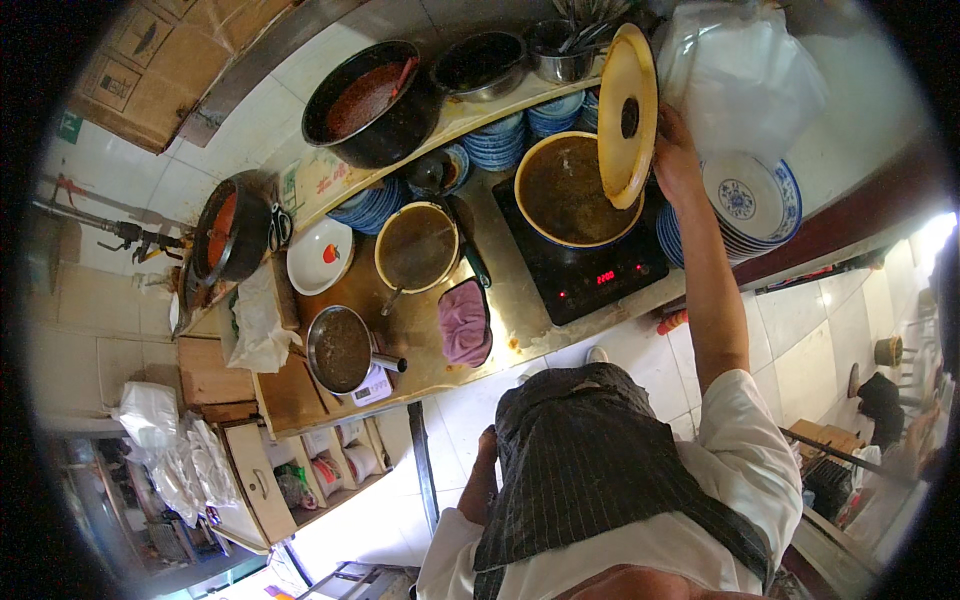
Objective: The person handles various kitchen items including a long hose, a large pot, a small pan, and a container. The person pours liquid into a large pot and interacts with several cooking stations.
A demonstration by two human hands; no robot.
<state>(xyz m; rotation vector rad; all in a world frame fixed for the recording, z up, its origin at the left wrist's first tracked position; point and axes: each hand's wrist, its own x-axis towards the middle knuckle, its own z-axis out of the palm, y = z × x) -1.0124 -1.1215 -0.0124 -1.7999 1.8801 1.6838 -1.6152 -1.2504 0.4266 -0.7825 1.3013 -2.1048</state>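
Note:
My right hand point(677, 160) is closed on the far side of a yellowish round pot lid point(625, 75) with a dark centre. The lid stands tilted nearly upright over the right side of a pot point(522, 192) of brown liquid; the fingertips are hidden behind it. The pot rests on a black induction cooker point(600, 292) with a lit red display. My left hand point(487, 445) hangs low beside my dark striped apron point(580, 450), away from the counter, its fingers too hidden to read.
On the counter point(415, 345) are a second pot point(378, 250), a folded purple cloth point(464, 322), and a saucepan point(312, 350) on a scale point(374, 388). Stacked blue-and-white bowls point(780, 185) stand right of the cooker. A shelf point(480, 115) above holds a black pot point(425, 120) of red sauce.

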